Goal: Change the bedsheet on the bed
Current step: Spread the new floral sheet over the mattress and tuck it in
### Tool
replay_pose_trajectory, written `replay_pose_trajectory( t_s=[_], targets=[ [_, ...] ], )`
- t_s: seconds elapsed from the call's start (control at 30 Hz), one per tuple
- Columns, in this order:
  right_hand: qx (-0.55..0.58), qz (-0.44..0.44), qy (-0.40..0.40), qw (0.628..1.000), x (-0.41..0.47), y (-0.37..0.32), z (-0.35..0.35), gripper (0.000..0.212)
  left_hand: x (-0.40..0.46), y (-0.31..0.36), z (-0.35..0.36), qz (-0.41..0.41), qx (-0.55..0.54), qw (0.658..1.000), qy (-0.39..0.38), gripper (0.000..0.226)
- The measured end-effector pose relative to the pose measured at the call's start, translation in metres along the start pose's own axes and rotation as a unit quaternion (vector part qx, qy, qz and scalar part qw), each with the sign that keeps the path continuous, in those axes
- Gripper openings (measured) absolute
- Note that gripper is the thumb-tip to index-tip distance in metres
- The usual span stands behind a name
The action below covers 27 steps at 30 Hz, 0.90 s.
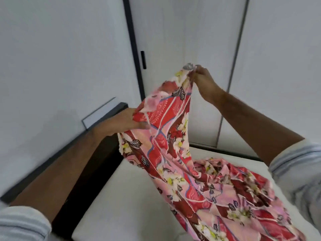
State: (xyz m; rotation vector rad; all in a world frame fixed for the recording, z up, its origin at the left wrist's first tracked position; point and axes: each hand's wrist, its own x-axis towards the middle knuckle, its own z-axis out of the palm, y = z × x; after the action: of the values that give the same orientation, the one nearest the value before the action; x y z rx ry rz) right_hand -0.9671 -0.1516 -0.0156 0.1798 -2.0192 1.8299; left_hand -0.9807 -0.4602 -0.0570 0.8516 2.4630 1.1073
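A red and pink floral bedsheet [175, 153] hangs lifted above a bare white mattress [125, 197], its lower part bunched on the mattress to the right. The right hand [202, 76] pinches the sheet's top edge, held highest. The left hand [129, 121] grips the fabric lower down on its left side, fingers curled around a fold. A dark bed frame [97, 164] runs along the mattress's left side against a white wall [52, 66]. Beyond stand pale wardrobe doors [182, 40] with a black handle [143, 60].
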Motion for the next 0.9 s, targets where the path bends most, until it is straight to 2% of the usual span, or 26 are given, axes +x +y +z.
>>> replay_pose_trajectory(
  t_s=[0.03, 0.07, 0.1, 0.17, 0.2, 0.23, 0.27, 0.3, 0.33, 0.37, 0.4, 0.43, 0.47, 0.5, 0.53, 0.57, 0.63, 0.7, 0.8, 0.83, 0.87, 0.9],
  targets=[
    [0.077, 0.016, -0.018, 0.997, 0.0, -0.001, 0.017, 0.027, -0.005, -0.005, -0.005, -0.003, 0.079, 0.996, 0.032, 0.032],
    [0.136, 0.025, -0.037, 0.99, 0.001, -0.003, 0.036, 0.03, -0.01, -0.009, -0.012, -0.003, 0.112, 0.988, 0.103, 0.013],
    [0.164, 0.027, -0.053, 0.985, 0.003, -0.006, 0.054, 0.028, -0.016, -0.009, -0.019, 0.001, 0.109, 0.975, 0.193, 0.011],
    [0.152, 0.019, -0.111, 0.982, 0.007, -0.016, 0.083, 0.021, -0.026, -0.004, -0.047, 0.028, 0.028, 0.93, 0.365, 0.042],
    [0.123, 0.036, -0.17, 0.977, 0.008, -0.022, 0.092, 0.02, -0.028, -0.001, -0.066, 0.054, 0.006, 0.904, 0.424, 0.057],
    [0.076, 0.052, -0.254, 0.963, 0.01, -0.031, 0.098, 0.017, -0.032, 0.006, -0.086, 0.08, 0.014, 0.883, 0.462, 0.063],
    [0.004, 0.058, -0.339, 0.939, 0.013, -0.038, 0.1, 0.014, -0.035, 0.016, -0.101, 0.103, 0.024, 0.869, 0.483, 0.061],
    [-0.093, 0.039, -0.411, 0.906, 0.02, -0.048, 0.102, 0.019, -0.04, 0.03, -0.113, 0.123, 0.029, 0.858, 0.497, 0.056],
    [-0.204, -0.002, -0.444, 0.872, 0.03, -0.055, 0.103, 0.026, -0.043, 0.045, -0.119, 0.136, 0.031, 0.851, 0.506, 0.054],
    [-0.298, -0.044, -0.432, 0.85, 0.038, -0.064, 0.103, 0.026, -0.046, 0.058, -0.12, 0.149, 0.035, 0.85, 0.504, 0.054],
    [-0.367, -0.068, -0.376, 0.848, 0.048, -0.077, 0.1, 0.019, -0.048, 0.07, -0.121, 0.151, 0.046, 0.855, 0.494, 0.05],
    [-0.4, -0.081, -0.301, 0.862, 0.054, -0.088, 0.096, 0.015, -0.049, 0.074, -0.119, 0.141, 0.065, 0.873, 0.462, 0.042],
    [-0.385, -0.09, -0.217, 0.893, 0.063, -0.099, 0.088, 0.021, -0.046, 0.074, -0.115, 0.116, 0.103, 0.898, 0.412, 0.03],
    [-0.319, -0.079, -0.15, 0.933, 0.071, -0.109, 0.078, 0.028, -0.044, 0.071, -0.108, 0.075, 0.163, 0.92, 0.348, 0.018],
    [-0.195, -0.041, -0.114, 0.973, 0.076, -0.118, 0.069, 0.028, -0.039, 0.062, -0.099, 0.023, 0.234, 0.929, 0.285, 0.014],
    [-0.061, -0.01, -0.093, 0.994, 0.078, -0.127, 0.062, 0.024, -0.033, 0.052, -0.087, -0.02, 0.275, 0.932, 0.235, 0.015],
    [0.104, -0.01, -0.036, 0.994, 0.08, -0.14, 0.051, 0.017, -0.016, 0.027, -0.058, -0.046, 0.235, 0.956, 0.171, 0.022],
    [0.165, -0.057, 0.016, 0.985, 0.078, -0.153, 0.045, 0.019, 0.003, 0.004, -0.028, -0.04, 0.152, 0.974, 0.162, 0.012],
    [0.231, -0.154, 0.025, 0.96, 0.07, -0.168, 0.032, 0.014, 0.028, -0.024, 0.007, -0.051, 0.162, 0.971, 0.17, 0.02],
    [0.205, -0.187, 0.061, 0.959, 0.068, -0.171, 0.024, 0.01, 0.034, -0.03, 0.017, -0.057, 0.169, 0.969, 0.171, 0.027],
    [0.16, -0.207, 0.102, 0.96, 0.067, -0.172, 0.015, 0.016, 0.038, -0.035, 0.025, -0.055, 0.164, 0.968, 0.181, 0.031],
    [0.098, -0.215, 0.138, 0.962, 0.067, -0.171, 0.003, 0.026, 0.042, -0.035, 0.032, -0.049, 0.114, 0.97, 0.21, 0.03]
  ],
)
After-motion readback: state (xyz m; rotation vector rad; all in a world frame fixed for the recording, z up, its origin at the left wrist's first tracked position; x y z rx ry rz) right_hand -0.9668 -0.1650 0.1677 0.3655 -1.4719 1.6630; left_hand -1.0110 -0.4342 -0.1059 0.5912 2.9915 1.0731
